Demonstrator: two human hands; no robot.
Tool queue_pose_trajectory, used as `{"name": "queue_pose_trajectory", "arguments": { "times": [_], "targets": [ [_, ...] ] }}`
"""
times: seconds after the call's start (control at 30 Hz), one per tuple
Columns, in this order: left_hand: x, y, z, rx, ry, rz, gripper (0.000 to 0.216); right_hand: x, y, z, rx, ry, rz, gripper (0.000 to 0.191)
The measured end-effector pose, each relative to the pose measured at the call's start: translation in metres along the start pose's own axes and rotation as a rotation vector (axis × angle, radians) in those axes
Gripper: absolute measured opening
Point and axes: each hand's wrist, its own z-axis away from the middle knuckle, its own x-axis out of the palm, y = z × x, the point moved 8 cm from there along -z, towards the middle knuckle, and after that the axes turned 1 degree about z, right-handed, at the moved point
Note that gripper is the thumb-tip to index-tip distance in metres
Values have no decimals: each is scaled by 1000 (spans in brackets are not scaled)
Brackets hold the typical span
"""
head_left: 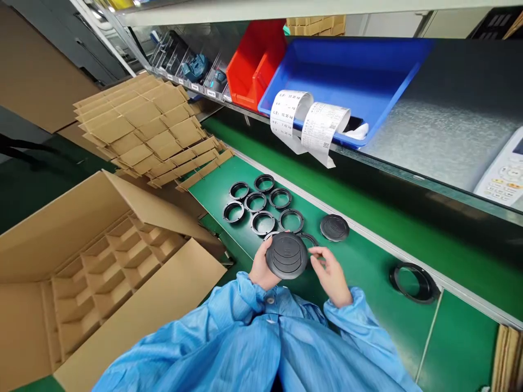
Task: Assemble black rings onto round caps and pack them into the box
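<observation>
My left hand (263, 267) is closed around the left edge of a round black air vent (287, 256), whose curved slats face up toward me. My right hand (330, 276) is just right of the vent, its fingers loosely bent and apart, with nothing visible in them. Beyond both hands, several black rings (263, 223) stand grouped on the green table (359, 272); the nearest ones are partly hidden by the vent. Another round black vent (334, 227) lies beyond my right hand. Farther right sits a larger black ring (413, 283).
An open carton (139, 316) with cardboard dividers is at lower left, below stacked dividers (143, 125). The shelf above the table holds a red bin (255, 68), a blue tray (347, 65) with overhanging printed labels (322, 128), and a white keypad device (504, 171).
</observation>
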Motion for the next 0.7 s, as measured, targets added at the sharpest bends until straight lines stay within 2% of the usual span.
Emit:
{"name": "queue_pose_trajectory", "arguments": {
  "times": [0.03, 0.1, 0.2, 0.33, 0.47, 0.7],
  "targets": [
    [-2, -2, 4, -13, -7, 2, 49, -4, -15, -1, -104, 24, 86, 33],
    [-4, -6, 12, -37, -26, 0, 51, 4, -43, 2, -294, -13, 258, 35],
    [-5, -11, 25, -77, -49, 9, 54, 26, -59, 9, -405, -91, 425, 40],
    [-5, -16, 41, -147, -62, -21, 57, 44, -56, 14, -441, -163, 519, 52],
    [-3, -18, 49, -159, -60, -20, 63, 46, -58, 15, -440, -196, 480, 59],
    [9, -18, 53, -154, -124, -8, 63, 37, -63, 22, -310, -144, 213, 62]
  ]
}}
